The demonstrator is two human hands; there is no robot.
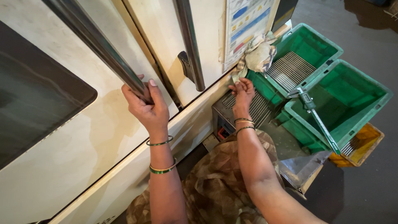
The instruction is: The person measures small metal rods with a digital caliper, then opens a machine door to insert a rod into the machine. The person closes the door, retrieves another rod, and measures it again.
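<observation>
L hand (146,103) clamped round long steel door handle (97,43) on cream machine door (83,137), dark window (33,95) at left. R hand (242,92) stretched fwd, fingertips at lower edge of door, just below crumpled rag (259,54). Two green crates (373,103) on right, thin metal rods (290,68) in far one. Caliper (317,120) lies across near crate rim. Yellow tray (367,143) beneath.
</observation>
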